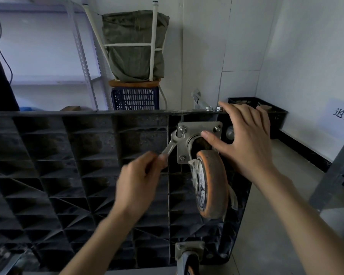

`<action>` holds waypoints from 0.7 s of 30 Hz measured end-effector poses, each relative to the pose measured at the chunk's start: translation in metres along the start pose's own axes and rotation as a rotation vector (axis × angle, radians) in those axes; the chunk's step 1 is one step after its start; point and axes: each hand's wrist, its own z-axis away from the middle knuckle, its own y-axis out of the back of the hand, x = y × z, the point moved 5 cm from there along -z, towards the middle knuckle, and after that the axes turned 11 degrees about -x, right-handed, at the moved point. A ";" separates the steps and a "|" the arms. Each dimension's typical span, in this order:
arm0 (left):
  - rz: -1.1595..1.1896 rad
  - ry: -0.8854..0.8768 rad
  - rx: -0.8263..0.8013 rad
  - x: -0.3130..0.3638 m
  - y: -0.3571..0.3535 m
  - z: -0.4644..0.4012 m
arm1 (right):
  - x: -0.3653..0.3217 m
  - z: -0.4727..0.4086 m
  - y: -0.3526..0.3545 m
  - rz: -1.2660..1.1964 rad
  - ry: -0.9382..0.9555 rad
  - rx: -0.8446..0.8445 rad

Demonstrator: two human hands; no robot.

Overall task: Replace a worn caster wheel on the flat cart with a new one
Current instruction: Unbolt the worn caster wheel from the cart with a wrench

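A worn orange caster wheel [212, 183], its tread scuffed and grimy, hangs from a square steel plate [199, 142] bolted to the ribbed underside of a black plastic flat cart [77, 165] tipped up on its edge, near the cart's upper right corner. The caster looks heavy and stiff for its size, a steel fork and plate with a hard rubbery tyre, and its swivel would likely let the wheel swing loose once free; the plate's flat edges or the fork seem the surest places to take hold, not the dusty tread. A wrench [172, 143] sits on the nut at the plate's upper left corner, its handle slanting down and left into the left hand [141, 181], whose grip is a narrow pinch round the handle's end, just left of the wheel. The right hand [244, 139] lies spread wide and holds nothing, thumb on the plate just above the wheel, fingers reaching to the cart's top edge beside two loose nuts [213, 108]. Three more bolts remain seated in the plate. A second caster [189, 255] shows at the cart's lower right corner. Behind stand a blue crate [135, 99], an upturned stool holding a green sack [135, 46], and a black crate [274, 112] on the floor by the wall.
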 end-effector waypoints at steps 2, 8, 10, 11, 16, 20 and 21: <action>-0.253 0.003 -0.003 0.003 0.021 -0.012 | 0.001 0.000 0.000 0.003 -0.001 -0.002; -0.525 -0.039 -0.124 0.027 0.047 -0.042 | 0.000 0.000 0.000 -0.010 0.003 -0.005; -0.581 -0.039 -0.177 0.032 0.050 -0.047 | 0.001 0.000 0.001 -0.012 0.007 -0.003; -0.611 -0.040 -0.195 0.033 0.051 -0.049 | 0.001 0.000 0.001 -0.012 0.008 -0.004; -0.650 -0.084 -0.108 0.030 0.046 -0.046 | 0.000 0.000 0.000 -0.009 0.015 0.011; -0.558 -0.151 0.038 0.017 0.028 -0.035 | 0.000 0.001 0.001 -0.008 0.013 0.020; -0.533 -0.168 0.072 0.014 0.026 -0.033 | -0.001 0.001 0.000 -0.009 0.013 0.018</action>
